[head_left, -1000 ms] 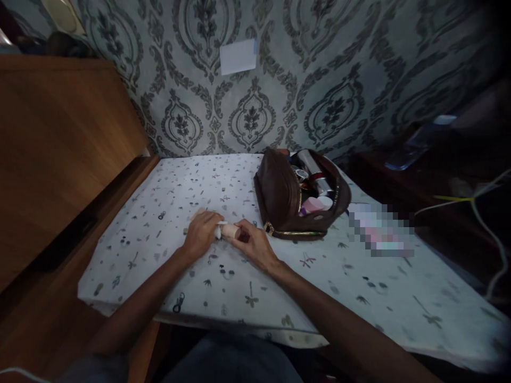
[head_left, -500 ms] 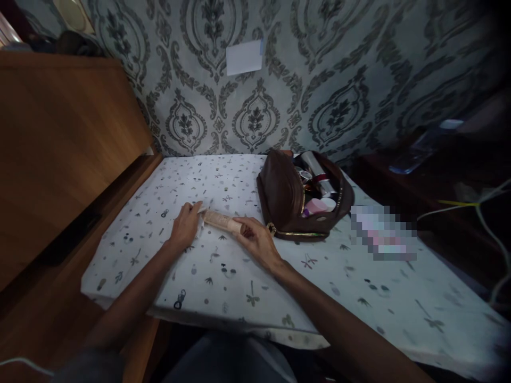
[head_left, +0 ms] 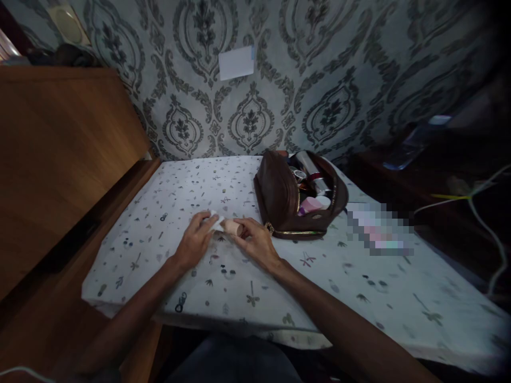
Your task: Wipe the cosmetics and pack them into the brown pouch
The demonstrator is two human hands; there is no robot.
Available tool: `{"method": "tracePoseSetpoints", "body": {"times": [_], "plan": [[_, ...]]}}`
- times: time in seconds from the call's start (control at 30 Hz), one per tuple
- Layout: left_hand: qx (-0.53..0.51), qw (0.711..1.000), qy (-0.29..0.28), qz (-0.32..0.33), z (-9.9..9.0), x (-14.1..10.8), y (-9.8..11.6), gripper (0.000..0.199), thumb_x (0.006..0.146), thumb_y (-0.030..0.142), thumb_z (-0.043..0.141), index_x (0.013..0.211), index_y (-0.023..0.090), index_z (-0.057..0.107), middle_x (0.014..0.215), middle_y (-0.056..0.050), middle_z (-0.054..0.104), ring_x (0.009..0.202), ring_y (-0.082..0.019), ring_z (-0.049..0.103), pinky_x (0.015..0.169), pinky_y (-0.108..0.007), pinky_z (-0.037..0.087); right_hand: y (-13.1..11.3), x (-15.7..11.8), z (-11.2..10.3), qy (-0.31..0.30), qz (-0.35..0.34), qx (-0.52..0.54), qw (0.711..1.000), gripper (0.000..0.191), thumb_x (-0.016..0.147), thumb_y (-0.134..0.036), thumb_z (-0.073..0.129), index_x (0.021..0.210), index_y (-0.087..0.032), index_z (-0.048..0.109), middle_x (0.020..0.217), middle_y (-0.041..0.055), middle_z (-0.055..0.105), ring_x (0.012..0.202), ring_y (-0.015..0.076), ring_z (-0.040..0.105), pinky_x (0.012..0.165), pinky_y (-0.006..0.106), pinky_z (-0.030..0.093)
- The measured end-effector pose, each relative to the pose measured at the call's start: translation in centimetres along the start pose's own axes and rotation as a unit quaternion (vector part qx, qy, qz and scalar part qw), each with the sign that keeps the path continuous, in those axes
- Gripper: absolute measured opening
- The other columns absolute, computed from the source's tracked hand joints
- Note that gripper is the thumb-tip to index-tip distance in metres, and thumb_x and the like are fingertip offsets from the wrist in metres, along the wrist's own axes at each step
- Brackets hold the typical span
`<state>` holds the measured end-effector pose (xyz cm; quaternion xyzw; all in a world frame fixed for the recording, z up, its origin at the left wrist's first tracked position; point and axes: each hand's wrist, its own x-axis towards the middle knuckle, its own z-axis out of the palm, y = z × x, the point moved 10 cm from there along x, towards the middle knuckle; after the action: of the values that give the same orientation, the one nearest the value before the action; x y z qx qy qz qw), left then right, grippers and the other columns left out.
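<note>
Left hand [head_left: 195, 243] moved inward, grasping tissue [head_left: 216, 221], right hand [head_left: 258, 244] gripping tube [head_left: 232, 227], bag [head_left: 276, 186] edge close

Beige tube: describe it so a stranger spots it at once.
Find the open brown bag on the patterned white cloth. Left of its front corner, the right hand grips one end of the beige tube, the left hand holding something white at the other. Its beige colour sets it apart from the silver cylinder and pink item inside the bag.

Head-height view, forward and down, over both hands
</note>
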<state>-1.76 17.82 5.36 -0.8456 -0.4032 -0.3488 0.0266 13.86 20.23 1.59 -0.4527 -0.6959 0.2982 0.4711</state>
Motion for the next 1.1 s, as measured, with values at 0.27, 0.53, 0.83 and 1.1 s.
{"method": "tracePoseSetpoints", "body": {"times": [0.27, 0.53, 0.83, 1.1], "plan": [[0.074, 0.991, -0.03, 0.112, 2.6, 0.1, 4.0, 0.05, 0.097, 0.008, 0.033, 0.147, 0.017, 0.036, 0.127, -0.018, 0.056, 0.124, -0.029, 0.052, 0.102, -0.05, 0.048, 1.0, 0.1, 0.0, 0.011, 0.046, 0.082, 0.995, 0.024, 0.073, -0.031, 0.066, 0.095, -0.02, 0.067, 0.077, 0.0019, 0.064, 0.069, 0.0183, 0.059, 0.066, 0.031, 0.05], [0.099, 0.993, -0.034, -0.061, 1.3, -0.4, -7.4, 0.039, 0.098, 0.015, 0.036, 0.134, 0.019, 0.05, 0.125, -0.014, 0.054, 0.118, -0.026, 0.053, 0.095, -0.045, 0.052, 1.7, 0.0, 0.4, 0.004, 0.06, 0.077, 0.995, 0.03, 0.073, -0.032, 0.069, 0.1, -0.02, 0.064, 0.081, 0.0022, 0.066, 0.072, 0.0181, 0.062, 0.066, 0.03, 0.049], [0.049, 0.993, 0.062, 0.091, 0.8, 0.1, 1.9, 0.046, 0.1, 0.015, 0.035, 0.145, 0.021, 0.039, 0.127, -0.014, 0.055, 0.122, -0.025, 0.054, 0.098, -0.041, 0.052, 0.9, 0.1, -0.4, 0.038, 0.076, 0.128, 0.988, 0.023, 0.075, -0.039, 0.068, 0.086, -0.019, 0.06, 0.072, -0.0008, 0.064, 0.067, 0.0161, 0.061, 0.062, 0.027, 0.048], [0.069, 0.987, 0.0, 0.143, 2.0, 0.6, 5.1, 0.056, 0.097, 0.006, 0.033, 0.152, 0.01, 0.025, 0.13, -0.021, 0.054, 0.129, -0.029, 0.048, 0.106, -0.047, 0.047, 1.6, -0.1, 0.8, -0.005, 0.131, 0.251, 0.959, 0.033, 0.075, -0.048, 0.07, 0.07, -0.023, 0.05, 0.051, -0.004, 0.059, 0.043, 0.0131, 0.054, 0.043, 0.024, 0.043]]}}
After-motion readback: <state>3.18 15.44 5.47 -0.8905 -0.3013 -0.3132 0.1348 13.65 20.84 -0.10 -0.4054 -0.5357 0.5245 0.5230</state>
